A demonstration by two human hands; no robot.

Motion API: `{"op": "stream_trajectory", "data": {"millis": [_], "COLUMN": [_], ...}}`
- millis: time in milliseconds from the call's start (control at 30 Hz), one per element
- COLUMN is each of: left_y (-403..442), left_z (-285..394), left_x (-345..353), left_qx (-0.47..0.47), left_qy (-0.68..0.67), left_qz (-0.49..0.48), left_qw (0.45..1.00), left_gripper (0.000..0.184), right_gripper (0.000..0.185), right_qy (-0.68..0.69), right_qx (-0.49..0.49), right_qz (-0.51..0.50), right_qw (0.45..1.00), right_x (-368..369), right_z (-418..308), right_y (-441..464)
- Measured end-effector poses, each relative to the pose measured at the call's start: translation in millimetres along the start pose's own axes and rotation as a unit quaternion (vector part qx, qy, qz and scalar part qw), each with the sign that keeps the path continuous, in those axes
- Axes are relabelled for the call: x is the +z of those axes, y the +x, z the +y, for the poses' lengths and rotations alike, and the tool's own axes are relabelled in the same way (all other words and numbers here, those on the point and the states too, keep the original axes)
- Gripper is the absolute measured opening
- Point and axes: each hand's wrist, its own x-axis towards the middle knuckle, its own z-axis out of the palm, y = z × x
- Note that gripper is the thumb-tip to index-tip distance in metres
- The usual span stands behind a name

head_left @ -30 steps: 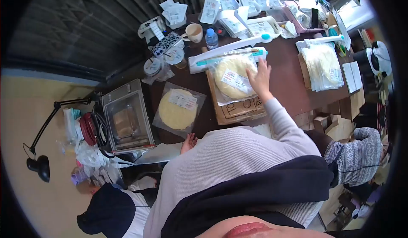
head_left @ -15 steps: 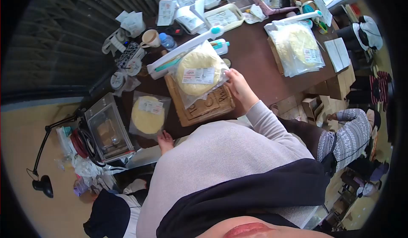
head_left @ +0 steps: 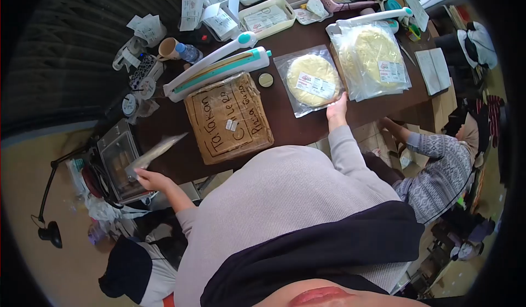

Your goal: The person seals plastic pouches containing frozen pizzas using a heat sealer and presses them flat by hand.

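My left hand [head_left: 152, 181] is closed on the edge of a clear plastic bag holding a flat, pale yellow disc [head_left: 157, 152]. This bag is lifted and tilted, so it shows nearly edge-on. At the right, my right hand [head_left: 337, 113] pinches the lower corner of another bagged yellow disc [head_left: 311, 77], which bears a white printed label and lies against the table. Between my hands is a brown cardboard box [head_left: 227, 120], its taped top marked with handwriting. Beside my right hand lies a stack of similar labelled bagged discs [head_left: 375, 60].
Behind the box lies a white and teal bag sealer [head_left: 219, 71], with a small round lid [head_left: 266, 80] nearby. A mug [head_left: 169, 49], a water bottle [head_left: 189, 52] and label trays [head_left: 267, 17] line the back. A clear-fronted case [head_left: 118, 159] stands left. A co-worker [head_left: 438, 159] is at the right.
The labelled bagged disc has gone from atop the box to the right, beside the stack, with my right hand. My left hand has raised the other bagged disc off the table.
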Motion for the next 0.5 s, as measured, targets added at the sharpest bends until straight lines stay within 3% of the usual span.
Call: {"op": "stream_trajectory", "data": {"millis": [100,200,267,333,400,433,500], "left_y": [-1.0,-11.9,-49.5,-58.7,-68.1,-68.2,-82.3], "left_z": [51.4,91.6,152.4,137.2,155.3,155.2,159.9], "left_x": [-1.3,-11.8,-15.7,-25.3,-16.0,-3.7,33.6], "left_qx": [-0.008,-0.039,-0.100,-0.040,0.020,0.002,0.025], "left_qy": [-0.073,-0.161,-0.252,-0.172,-0.138,-0.145,-0.128], "left_qz": [-0.025,-0.123,-0.197,-0.311,-0.476,-0.549,-0.583], "left_qw": [0.997,0.979,0.942,0.934,0.868,0.823,0.802], "left_gripper": [0.046,0.038,0.034,0.022,0.027,0.031,0.033], "right_gripper": [0.043,0.044,0.050,0.057,0.053,0.051,0.047], "right_qy": [-0.121,-0.300,-0.398,-0.462,-0.393,-0.356,-0.358], "right_qx": [-0.086,-0.131,-0.136,-0.129,-0.020,0.036,0.135], "right_qz": [-0.004,0.013,-0.231,-0.462,-0.523,-0.551,-0.522], "right_qw": [0.989,0.945,0.877,0.746,0.756,0.754,0.762], "right_x": [-10.7,40.3,67.1,89.3,123.9,135.6,146.3], "right_z": [13.6,15.5,17.9,20.5,29.7,35.0,51.4], "right_y": [-3.5,-92.4,-121.3,-143.7,-166.1,-168.8,-146.7]}}
